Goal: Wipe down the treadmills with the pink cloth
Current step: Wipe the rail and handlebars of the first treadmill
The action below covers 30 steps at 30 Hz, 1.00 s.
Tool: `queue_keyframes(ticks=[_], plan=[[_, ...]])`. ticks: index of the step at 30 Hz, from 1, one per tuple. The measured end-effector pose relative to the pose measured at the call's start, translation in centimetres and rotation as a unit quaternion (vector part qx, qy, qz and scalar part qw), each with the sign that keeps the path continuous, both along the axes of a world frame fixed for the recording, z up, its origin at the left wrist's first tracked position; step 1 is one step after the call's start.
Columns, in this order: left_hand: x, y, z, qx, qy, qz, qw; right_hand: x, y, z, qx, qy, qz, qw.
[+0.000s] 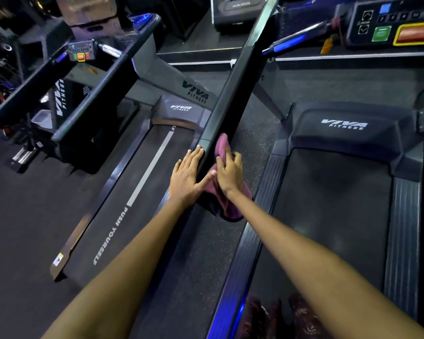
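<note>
Visibly two treadmills (137, 172), one pink cloth (222, 192), two hands (186, 177)

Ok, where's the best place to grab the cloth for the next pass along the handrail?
Probably the bunched middle of the cloth, from the handrail's right side, where the right hand presses it. That part lies against the rail; the lower end hangs loose and would only drag. The left hand rests flat on the other side.

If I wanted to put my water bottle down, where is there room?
The belt of the left treadmill is bare beside its white stripe, and so is the belt of the right treadmill. It is crowded at the handrail: the left hand, right hand and pink cloth meet there.
</note>
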<state>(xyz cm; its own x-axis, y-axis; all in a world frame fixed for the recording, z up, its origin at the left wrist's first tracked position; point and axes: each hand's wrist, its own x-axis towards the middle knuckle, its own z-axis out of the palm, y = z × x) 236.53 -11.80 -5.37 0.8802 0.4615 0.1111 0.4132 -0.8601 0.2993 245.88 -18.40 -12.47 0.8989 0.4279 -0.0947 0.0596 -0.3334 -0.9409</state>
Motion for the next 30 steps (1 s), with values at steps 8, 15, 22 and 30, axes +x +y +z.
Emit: queue_keyframes(ticks=[8, 15, 22, 30], plan=[[0.1, 0.0, -0.3, 0.015, 0.018, -0.004, 1.0, -3.9, -2.3, -1.3, 0.06, -0.059, 0.043, 0.996], [1.0, -0.2, 0.3, 0.006, 0.01, 0.0, 1.0, 0.9, -0.4, 1.7, -0.003, -0.05, 0.009, 0.999], [5.6, 1.1, 1.0, -0.044, 0.051, 0.016, 0.998, -2.7, -1.6, 0.5, -0.01, -0.069, 0.052, 0.996], [6.2, 1.2, 0.5, -0.037, 0.074, 0.015, 0.996, 1.9, 1.3, 1.1, 0.105, 0.031, -0.056, 0.992]])
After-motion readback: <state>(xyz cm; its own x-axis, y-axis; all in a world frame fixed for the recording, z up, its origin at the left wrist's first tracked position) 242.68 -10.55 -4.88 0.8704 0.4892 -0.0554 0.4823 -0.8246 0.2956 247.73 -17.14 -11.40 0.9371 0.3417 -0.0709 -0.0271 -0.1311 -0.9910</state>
